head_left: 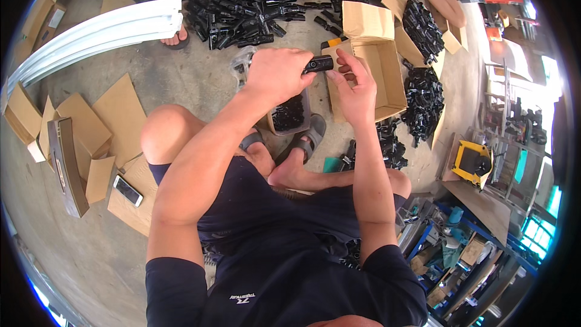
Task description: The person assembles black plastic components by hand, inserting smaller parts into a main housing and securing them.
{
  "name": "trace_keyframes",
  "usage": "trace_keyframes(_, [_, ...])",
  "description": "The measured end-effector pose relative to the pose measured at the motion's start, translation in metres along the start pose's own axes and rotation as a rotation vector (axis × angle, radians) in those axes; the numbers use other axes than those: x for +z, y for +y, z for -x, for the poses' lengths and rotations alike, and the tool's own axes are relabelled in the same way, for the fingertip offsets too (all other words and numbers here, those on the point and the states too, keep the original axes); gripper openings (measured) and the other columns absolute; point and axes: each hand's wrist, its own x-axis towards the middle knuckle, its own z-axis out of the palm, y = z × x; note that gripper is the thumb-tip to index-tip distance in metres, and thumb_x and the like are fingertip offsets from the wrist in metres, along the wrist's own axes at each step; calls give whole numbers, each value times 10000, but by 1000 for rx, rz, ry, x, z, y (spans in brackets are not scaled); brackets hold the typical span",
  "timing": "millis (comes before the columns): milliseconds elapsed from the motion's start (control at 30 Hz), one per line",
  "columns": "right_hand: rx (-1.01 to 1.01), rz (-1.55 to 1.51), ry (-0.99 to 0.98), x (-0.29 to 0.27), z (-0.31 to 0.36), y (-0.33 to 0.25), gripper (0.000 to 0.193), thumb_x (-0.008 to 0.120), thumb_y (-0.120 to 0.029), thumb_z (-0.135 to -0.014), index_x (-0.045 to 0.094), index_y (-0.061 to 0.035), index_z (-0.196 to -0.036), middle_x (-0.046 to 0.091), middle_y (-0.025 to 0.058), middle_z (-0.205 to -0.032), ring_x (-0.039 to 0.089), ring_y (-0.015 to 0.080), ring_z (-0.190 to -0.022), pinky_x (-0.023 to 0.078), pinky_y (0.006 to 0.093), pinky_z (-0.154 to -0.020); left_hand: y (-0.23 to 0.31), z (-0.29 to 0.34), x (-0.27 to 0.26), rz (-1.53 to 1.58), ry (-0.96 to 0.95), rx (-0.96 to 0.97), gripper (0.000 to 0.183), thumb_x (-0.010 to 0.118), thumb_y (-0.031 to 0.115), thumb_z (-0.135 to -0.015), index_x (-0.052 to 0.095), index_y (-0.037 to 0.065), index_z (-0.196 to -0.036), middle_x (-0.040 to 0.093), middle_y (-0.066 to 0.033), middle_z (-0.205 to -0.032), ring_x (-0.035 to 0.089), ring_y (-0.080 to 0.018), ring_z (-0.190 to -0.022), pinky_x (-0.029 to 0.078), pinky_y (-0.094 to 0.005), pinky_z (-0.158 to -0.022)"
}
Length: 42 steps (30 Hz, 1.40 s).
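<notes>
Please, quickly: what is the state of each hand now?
Left hand: closed on black plastic part.
Right hand: open, fingers touching the same part.

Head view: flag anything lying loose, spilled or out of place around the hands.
A phone lies on flattened cardboard by the left knee. Black parts lie loose on the floor beside the open box, not in the small bin.
</notes>
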Motion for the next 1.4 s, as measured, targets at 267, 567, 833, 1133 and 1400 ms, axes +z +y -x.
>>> trace_keyframes(267, [220,-1142,-202,9,13,40,406,729,-79,-938,622,25,-1316,698,78,-1109,637,132,-874,521,279,-708,13,-5,-18,487,-241,-169,352,747,414,-824,761,149,-1054,745,-99,-839,715,-300,-830,551,-421,-750])
trace_keyframes(567, [199,-1061,-50,4,6,21,339,705,-95,-955,650,27,-1267,714,55,-1031,612,98,-765,485,247,-657,19,-4,-5,798,107,-41,278,811,110,-858,675,21,-1084,736,-46,-969,651,-89,-838,539,-279,-769])
trace_keyframes(833, [180,-980,-61,8,-27,-15,294,668,-139,-990,669,15,-1240,704,24,-938,610,84,-740,466,219,-615,5,-10,-16,1058,217,-27,212,783,36,-888,674,12,-1068,750,-47,-968,662,-56,-851,529,-213,-699])
trace_keyframes(1133, [21,-2,-254,133,-30,53,205,669,-181,-886,759,-30,-991,725,215,-900,722,356,-854,559,446,-734,-12,-17,-46,1418,522,-221,176,765,63,-910,685,16,-1060,754,-90,-916,681,-86,-714,548,-213,-562])
trace_keyframes(1400, [-288,487,-491,265,27,125,186,600,-157,-855,750,-61,-907,742,110,-972,690,269,-974,576,396,-786,-16,-23,-54,1508,596,-327,198,765,121,-920,654,32,-1059,759,-149,-987,696,-123,-723,548,-248,-551])
